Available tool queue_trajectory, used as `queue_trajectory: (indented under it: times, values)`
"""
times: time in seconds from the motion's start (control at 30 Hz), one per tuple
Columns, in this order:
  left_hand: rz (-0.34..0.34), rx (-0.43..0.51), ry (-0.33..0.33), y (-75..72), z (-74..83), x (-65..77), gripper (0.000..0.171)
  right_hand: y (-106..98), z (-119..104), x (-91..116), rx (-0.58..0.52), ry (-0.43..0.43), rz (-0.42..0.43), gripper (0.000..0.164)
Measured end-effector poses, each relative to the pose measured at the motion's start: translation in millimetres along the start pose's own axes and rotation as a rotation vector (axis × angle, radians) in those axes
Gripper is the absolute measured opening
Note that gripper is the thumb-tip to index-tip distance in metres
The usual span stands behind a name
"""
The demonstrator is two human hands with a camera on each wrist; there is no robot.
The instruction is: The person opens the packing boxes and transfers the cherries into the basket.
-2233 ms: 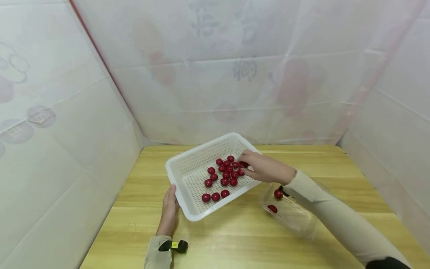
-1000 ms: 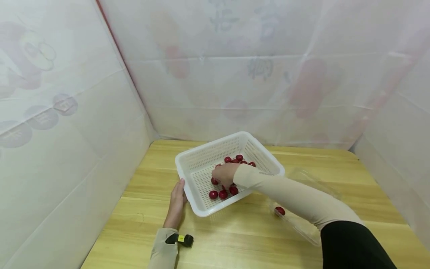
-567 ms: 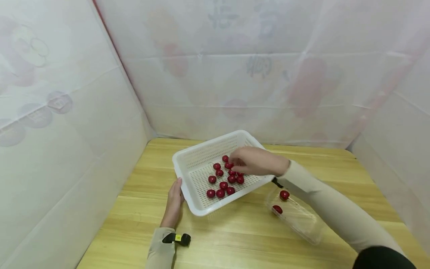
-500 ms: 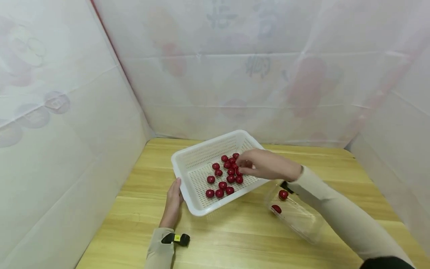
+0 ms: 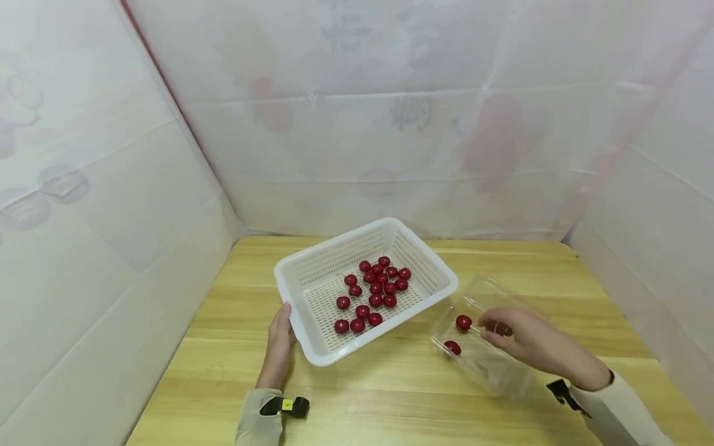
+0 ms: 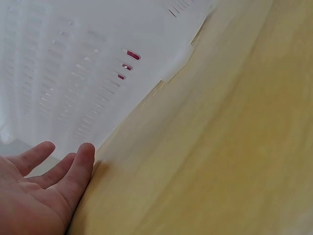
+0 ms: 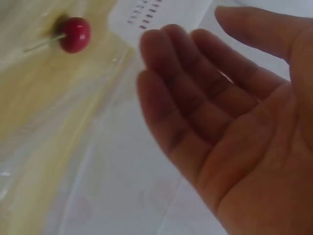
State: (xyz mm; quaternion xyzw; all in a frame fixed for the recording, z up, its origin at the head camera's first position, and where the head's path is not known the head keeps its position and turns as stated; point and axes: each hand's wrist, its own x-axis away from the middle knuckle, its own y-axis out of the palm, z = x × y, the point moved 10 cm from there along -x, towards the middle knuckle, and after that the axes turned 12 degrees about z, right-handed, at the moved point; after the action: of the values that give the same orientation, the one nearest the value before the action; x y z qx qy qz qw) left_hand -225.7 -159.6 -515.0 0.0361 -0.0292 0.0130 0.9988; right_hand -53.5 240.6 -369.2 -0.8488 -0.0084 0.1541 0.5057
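A white perforated plastic basket point(image 5: 318, 260) sits at an angle on the table, holding several red cherries point(image 5: 375, 300), mostly gathered towards its right half. My left hand point(image 5: 279, 347) touches the basket's left end; in the left wrist view its fingers point(image 6: 78, 171) lie loosely extended by the basket wall. To the right, a clear plastic box point(image 5: 491, 368) holds two cherries, one of them a cherry point(image 5: 463, 323) near my right hand point(image 5: 535, 341). Over this box the right hand hovers, its fingers point(image 7: 166, 112) loosely bent and nothing between them. A cherry point(image 7: 75, 35) with a green stem shows beside it.
The wooden table point(image 5: 357, 415) has pale sheeted walls at its back, left and right. The box's clear lid point(image 5: 485, 288) lies open behind it, hard to make out. Dark straps with small devices point(image 5: 290, 406) sit on both wrists.
My right hand has moved from above the cherries in the basket rightwards to the clear box. Compared with the oldest frame, an extra cherry lies just behind the basket's front row. The left hand stays put.
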Motion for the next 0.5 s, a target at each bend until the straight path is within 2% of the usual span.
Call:
queue_trajectory:
  times: [0.2, 0.5]
  values:
    - [0.001, 0.013, -0.001, -0.5, -0.8, 1.1, 0.069, 24, 14, 25, -0.005, 0.063, -0.034, 0.018]
    - [-0.015, 0.015, 0.027, 0.7, 2.2, 3.0, 0.069, 52, 11, 26, 0.03, 0.091, -0.094, 0.026]
